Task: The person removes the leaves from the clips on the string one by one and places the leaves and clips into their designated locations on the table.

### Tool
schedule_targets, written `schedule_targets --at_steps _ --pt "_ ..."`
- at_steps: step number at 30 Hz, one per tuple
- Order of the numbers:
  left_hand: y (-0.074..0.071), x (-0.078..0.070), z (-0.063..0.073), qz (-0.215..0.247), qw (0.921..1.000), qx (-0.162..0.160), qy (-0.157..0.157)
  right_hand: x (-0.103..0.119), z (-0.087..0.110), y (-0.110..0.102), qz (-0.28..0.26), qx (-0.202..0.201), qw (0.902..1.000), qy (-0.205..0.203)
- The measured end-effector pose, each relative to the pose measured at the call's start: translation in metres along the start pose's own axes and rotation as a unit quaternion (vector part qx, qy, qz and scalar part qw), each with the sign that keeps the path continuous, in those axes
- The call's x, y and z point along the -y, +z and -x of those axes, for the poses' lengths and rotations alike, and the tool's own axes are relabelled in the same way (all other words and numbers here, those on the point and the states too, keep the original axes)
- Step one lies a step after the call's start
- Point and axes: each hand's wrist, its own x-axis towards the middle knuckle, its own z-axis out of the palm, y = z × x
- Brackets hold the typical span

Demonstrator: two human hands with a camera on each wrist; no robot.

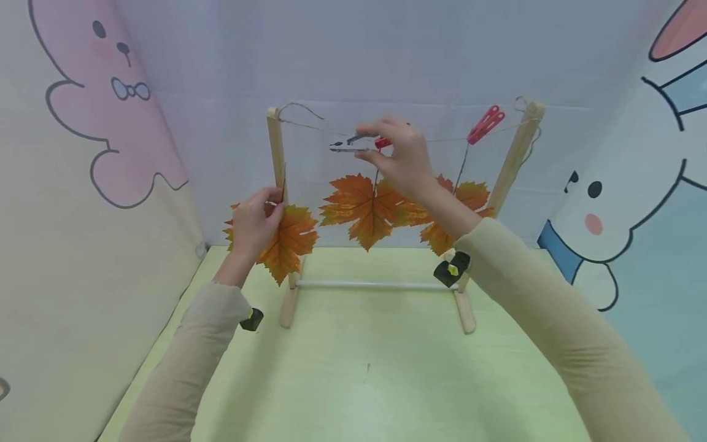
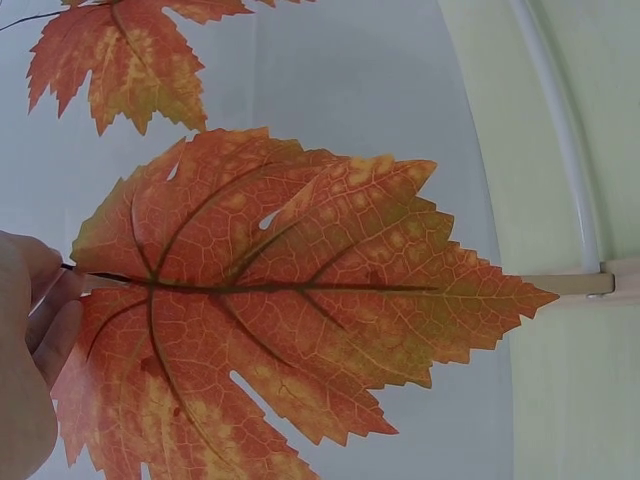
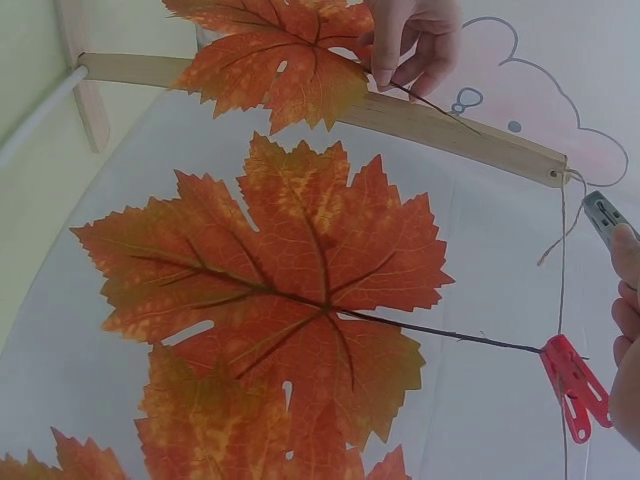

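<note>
My left hand (image 1: 254, 224) pinches the thin dark stem of an orange autumn leaf (image 1: 288, 242), which hangs below the fingers beside the left post. In the left wrist view that leaf (image 2: 300, 270) is seen broadside, its tip pointing right. A grey clothespin (image 1: 345, 147) is held between the thumb and fingers of my right hand (image 1: 400, 153), just by the twine (image 1: 447, 140). Beside this hand, a red clothespin (image 3: 572, 388) grips the stem of another leaf (image 3: 290, 270) on the twine. Farther right, a second red clothespin (image 1: 486, 124) holds a leaf (image 1: 469, 196).
The twine runs between a left wooden post (image 1: 275, 141) and a right wooden post (image 1: 516, 153), with loose ends at both knots. A white rod (image 1: 370, 284) joins the posts low down. The frame stands on a pale green table (image 1: 364, 344) before a light curtain (image 1: 386, 55).
</note>
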Motion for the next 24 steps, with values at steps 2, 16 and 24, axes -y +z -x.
schedule_targets --at_steps 2,16,24 --pt "-0.001 0.002 0.002 -0.006 1.0000 0.003 0.000 -0.001 0.005 -0.001 -0.002 -0.001 1.0000 -0.007" --pt "-0.003 0.016 0.021 -0.018 0.9993 0.030 -0.011 -0.013 0.045 -0.007 0.019 0.027 0.9994 -0.010" --pt "-0.005 0.023 0.034 -0.023 0.9976 0.057 -0.032 -0.024 0.069 -0.014 0.038 0.045 0.9981 0.015"
